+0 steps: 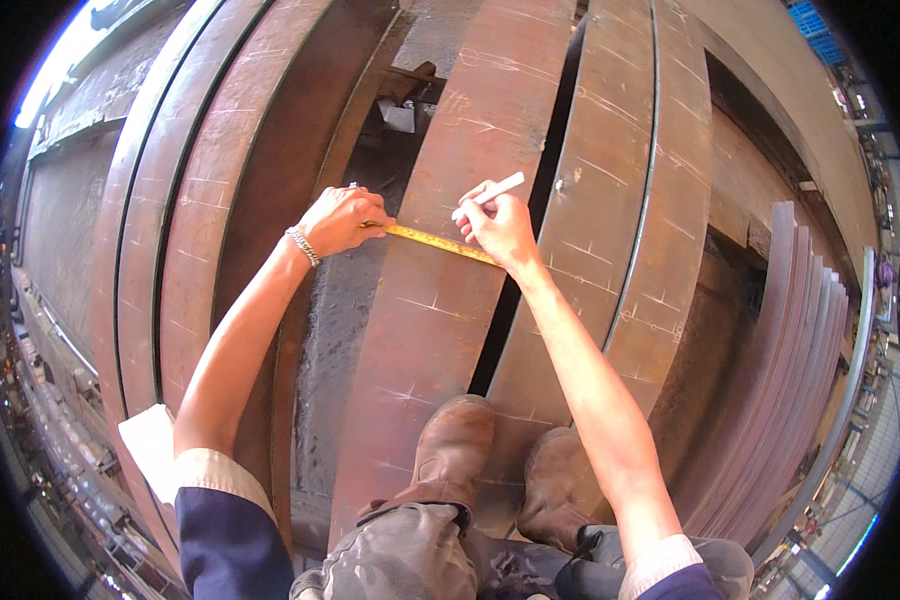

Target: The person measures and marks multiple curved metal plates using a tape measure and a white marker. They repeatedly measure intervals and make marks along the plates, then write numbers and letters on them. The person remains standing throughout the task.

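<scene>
Tape measure (438,241) is stretched across the rusty steel plate (440,300) between both hands: left hand (342,220) pinches one end, right hand (500,225) pins the other while gripping a chalk stick (492,189). Tape could slip sideways under the right hand, so the mark lands off.

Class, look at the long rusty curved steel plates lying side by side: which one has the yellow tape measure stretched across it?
The rusty curved steel plate under the brown left boot: the yellow tape measure spans it, between the left hand and right hand.
</scene>
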Demonstrator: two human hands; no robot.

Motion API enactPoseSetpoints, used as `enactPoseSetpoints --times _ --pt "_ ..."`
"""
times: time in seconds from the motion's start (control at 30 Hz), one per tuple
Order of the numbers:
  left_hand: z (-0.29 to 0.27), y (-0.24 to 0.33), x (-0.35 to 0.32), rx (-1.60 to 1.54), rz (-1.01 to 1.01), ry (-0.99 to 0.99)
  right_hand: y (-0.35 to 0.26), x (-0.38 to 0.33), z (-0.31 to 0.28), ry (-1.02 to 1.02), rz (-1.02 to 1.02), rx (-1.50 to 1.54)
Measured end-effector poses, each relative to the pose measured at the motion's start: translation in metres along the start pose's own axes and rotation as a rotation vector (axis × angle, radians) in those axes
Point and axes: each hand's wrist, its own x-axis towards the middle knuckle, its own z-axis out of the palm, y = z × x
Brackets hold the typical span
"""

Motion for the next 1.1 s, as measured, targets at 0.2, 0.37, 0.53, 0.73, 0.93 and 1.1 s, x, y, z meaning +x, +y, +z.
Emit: enactPoseSetpoints --times 0.2,0.37,0.53,0.73,0.93,1.1 --pt "0.003 -0.003 -0.002 -0.025 -0.026 -0.014 0.003 0.014 0.036 -0.134 0.064 -0.121" --pt "0.005 -0.004 -0.001 -0.043 -0.006 0.014 0.026 0.03 0.054 -0.099 -0.027 -0.293" --pt "0.002 -0.002 -0.001 -0.029 -0.006 0.002 0.029 0.031 0.057 -0.09 -0.043 -0.367" --pt "0.008 -0.008 -0.004 -0.039 -0.012 0.032 0.032 0.032 0.059 -0.092 -0.106 -0.431" --pt "-0.001 -0.004 -0.001 0.028 -0.006 -0.015 0.018 0.03 0.046 -0.073 0.134 -0.016" --pt "0.0 0.0 -0.004 0.074 -0.005 -0.019 -0.014 0.035 0.002 0.053 0.061 0.241"
